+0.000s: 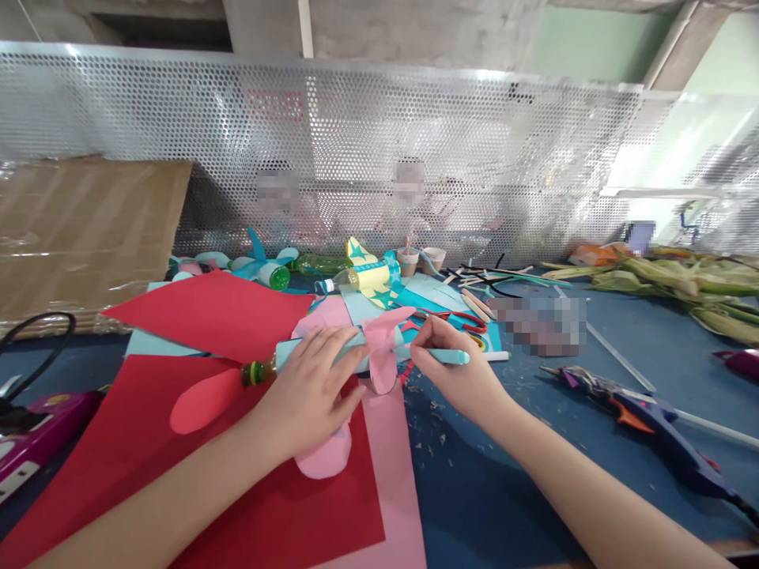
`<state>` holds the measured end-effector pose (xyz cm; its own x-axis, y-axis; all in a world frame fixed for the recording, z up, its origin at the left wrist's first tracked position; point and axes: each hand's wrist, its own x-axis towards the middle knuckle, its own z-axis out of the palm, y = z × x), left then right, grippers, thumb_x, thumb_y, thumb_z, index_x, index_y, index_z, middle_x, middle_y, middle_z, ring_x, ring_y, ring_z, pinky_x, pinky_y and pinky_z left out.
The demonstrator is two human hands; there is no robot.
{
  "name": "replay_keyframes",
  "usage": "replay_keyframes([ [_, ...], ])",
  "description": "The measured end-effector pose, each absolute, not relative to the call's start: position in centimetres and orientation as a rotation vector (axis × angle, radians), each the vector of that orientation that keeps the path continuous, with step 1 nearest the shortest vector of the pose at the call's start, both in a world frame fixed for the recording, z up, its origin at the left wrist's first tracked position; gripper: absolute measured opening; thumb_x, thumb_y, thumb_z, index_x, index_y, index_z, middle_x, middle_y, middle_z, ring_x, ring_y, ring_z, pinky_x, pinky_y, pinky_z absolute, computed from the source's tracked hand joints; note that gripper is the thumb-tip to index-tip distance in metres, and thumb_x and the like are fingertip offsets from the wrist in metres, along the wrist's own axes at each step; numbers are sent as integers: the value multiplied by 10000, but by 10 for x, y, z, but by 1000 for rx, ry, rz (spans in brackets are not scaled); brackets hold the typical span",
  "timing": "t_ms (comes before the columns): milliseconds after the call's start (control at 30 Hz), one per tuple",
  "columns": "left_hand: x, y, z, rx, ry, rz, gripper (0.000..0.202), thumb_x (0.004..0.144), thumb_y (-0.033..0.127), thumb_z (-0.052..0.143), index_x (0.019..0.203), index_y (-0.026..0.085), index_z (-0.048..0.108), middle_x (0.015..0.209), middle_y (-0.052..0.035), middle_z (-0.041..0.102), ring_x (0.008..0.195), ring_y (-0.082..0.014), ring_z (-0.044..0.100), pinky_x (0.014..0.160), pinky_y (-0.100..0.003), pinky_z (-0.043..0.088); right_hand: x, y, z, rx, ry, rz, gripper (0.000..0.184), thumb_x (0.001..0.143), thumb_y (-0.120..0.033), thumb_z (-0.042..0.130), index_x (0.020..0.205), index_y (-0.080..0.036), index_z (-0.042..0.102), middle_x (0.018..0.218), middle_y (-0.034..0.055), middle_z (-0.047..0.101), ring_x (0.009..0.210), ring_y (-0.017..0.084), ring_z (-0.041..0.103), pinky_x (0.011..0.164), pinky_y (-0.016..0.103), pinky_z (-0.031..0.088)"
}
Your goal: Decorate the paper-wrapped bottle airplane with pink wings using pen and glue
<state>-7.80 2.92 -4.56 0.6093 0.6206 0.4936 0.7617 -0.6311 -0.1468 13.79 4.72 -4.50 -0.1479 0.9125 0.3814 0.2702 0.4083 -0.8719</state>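
A plastic bottle (268, 370) wrapped in light blue paper lies on its side, its dark neck and yellow-ringed cap pointing left. Pink paper pieces stick out from it: an upright fin (383, 348) near its right end and a rounded wing (325, 452) below. My left hand (323, 378) rests over the bottle's middle and grips it, fingers bent across the top. Pinched in my right hand (454, 365) is a light blue marker (451, 356), its tip hidden by the fingers beside the bottle's right end. A red paper oval (205, 401) lies by the cap.
Red paper sheets (285, 506) and a pink sheet (394, 466) lie beneath. Red-handled scissors (468, 321) sit beyond my right hand. A glue gun (646, 419) lies right, a purple power strip (47, 435) left. Decorated bottles (373, 276) stand near the perforated metal screen (356, 134).
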Motion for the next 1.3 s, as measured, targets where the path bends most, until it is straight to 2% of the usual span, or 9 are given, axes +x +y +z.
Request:
replay_keyframes([
  [533,-77,29,-44,-2517,-1134,-577,348,864,245,533,1198,150,562,1286,-174,535,1193,-348,493,1006,-587,390,139,50,-46,-1154,-1722,685,104,699,-210,518,654,-226,426,569,-54,493,517,115,409,504,253,310],
  [933,-77,29,-43,-2525,-1156,-591,344,865,262,521,1197,177,553,1290,-161,540,1197,-341,495,1002,-582,399,138,49,-48,-1096,-1718,760,115,728,-206,526,670,-227,429,554,-64,466,500,111,400,486,248,286],
  [1300,-78,30,-46,-2519,-1145,-606,342,871,268,511,1194,175,566,1299,-168,542,1209,-345,492,1008,-590,389,132,47,-50,-1017,-1740,858,109,777,-216,522,712,-223,434,593,-66,463,534,106,418,510,239,320],
])
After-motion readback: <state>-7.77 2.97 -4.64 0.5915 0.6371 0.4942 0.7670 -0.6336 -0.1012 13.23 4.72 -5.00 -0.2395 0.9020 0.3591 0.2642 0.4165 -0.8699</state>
